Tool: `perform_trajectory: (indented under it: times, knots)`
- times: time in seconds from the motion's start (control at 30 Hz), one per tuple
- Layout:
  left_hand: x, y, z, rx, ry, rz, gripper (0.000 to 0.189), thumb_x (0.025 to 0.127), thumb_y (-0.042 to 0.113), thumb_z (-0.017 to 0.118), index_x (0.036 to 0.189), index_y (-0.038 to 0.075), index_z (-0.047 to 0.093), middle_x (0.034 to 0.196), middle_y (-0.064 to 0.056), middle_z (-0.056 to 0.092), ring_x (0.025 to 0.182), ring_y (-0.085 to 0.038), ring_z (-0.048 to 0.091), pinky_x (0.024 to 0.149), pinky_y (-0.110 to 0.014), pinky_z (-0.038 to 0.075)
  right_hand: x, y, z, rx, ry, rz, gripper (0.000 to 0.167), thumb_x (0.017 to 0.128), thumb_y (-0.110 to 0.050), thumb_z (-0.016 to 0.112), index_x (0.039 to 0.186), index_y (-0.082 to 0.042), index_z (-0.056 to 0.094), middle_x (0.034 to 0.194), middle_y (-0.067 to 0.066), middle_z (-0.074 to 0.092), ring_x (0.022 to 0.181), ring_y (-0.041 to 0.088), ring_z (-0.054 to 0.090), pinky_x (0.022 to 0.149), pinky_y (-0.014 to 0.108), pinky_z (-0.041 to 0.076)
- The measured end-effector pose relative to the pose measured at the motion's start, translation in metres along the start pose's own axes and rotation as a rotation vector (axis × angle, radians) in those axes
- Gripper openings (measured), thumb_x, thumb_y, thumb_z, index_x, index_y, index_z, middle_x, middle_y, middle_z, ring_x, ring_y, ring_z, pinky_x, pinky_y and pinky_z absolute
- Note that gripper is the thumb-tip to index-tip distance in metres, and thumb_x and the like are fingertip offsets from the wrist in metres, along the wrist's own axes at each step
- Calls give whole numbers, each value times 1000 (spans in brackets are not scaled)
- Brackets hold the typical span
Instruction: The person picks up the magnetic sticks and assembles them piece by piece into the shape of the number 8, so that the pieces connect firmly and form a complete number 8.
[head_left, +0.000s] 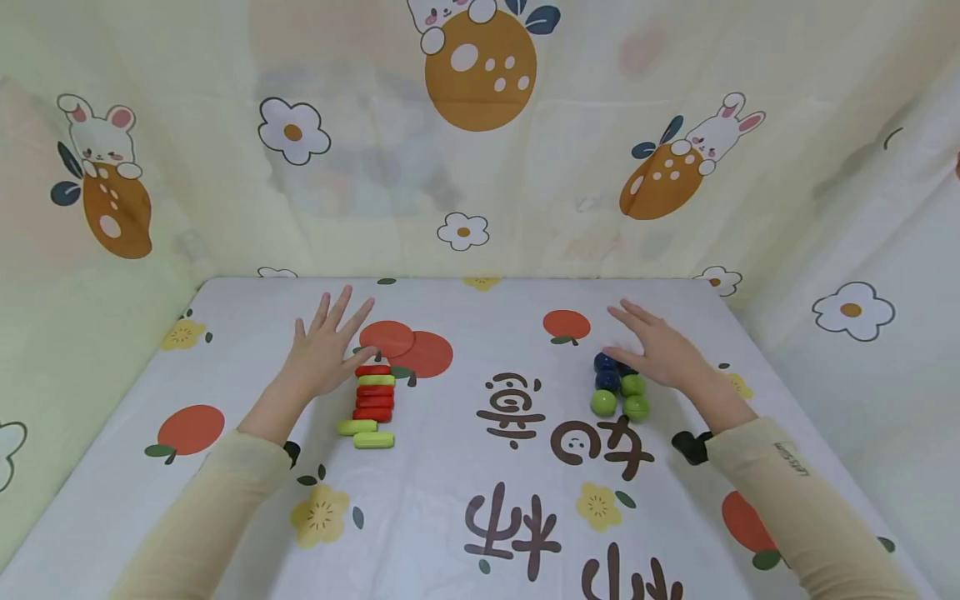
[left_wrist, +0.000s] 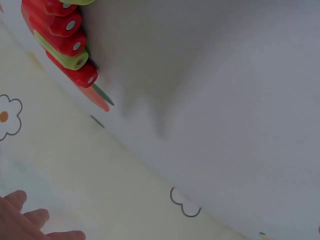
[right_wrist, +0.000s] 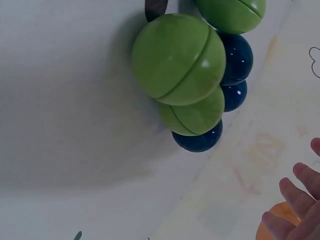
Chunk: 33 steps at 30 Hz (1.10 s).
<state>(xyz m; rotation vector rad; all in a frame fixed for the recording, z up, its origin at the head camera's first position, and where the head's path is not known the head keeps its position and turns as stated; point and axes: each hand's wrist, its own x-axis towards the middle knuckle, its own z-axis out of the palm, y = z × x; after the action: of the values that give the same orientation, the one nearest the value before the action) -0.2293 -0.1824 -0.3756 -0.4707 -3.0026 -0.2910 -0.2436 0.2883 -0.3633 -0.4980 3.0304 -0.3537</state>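
My left hand (head_left: pixel 321 354), fingers spread and straight, hovers beside a row of short rods without gripping any. The red rods (head_left: pixel 373 402) and light-green rods (head_left: pixel 373 440) lie side by side, and the two green ones nearest me sit out of line. In the left wrist view, round metallic discs show in the ends of the red rods (left_wrist: pixel 70 25). On the other side, my right hand (head_left: pixel 663 352) holds nothing, its fingers extended over a cluster of balls. Dark-blue balls (head_left: pixel 607 381) stand at the back, partly hidden by that hand; seamed green balls (right_wrist: pixel 180 57) are in front.
A white printed cloth (head_left: pixel 435 492) with fruit, flowers and brown lettering covers the table. Behind it hangs a pale curtain (head_left: pixel 375 200) with rabbit prints, and more curtain rises at both sides. Black wrist straps (head_left: pixel 692 447) show at my cuffs.
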Motion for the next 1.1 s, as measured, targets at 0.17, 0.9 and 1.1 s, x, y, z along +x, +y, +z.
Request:
perform_trajectory:
  times: [0.17,0.9,1.1]
  knots:
    - [4,-3,5,-10,-28,-15,73,90,42,52,147,19,14,152,-16,1,135,-41,0,94,-70,12,5,5,8,-2,-3,-1,66,89,-38,55,141,-4,32,144,24,24,129,45,23,98,60,24]
    - [9,6,25,-79,-191,-14,47,90,24,57,134,8,46,129,-21,48,118,-39,43,89,-54,40,15,16,32,42,-14,-78,35,89,-15,58,118,4,57,118,24,56,113,42,47,94,53,35]
    - [12,7,28,-74,-234,-28,37,90,17,58,125,5,55,118,-16,57,110,-33,50,87,-47,45,16,16,34,36,-33,-78,34,89,-13,58,118,3,58,116,23,57,111,41,49,92,53,37]
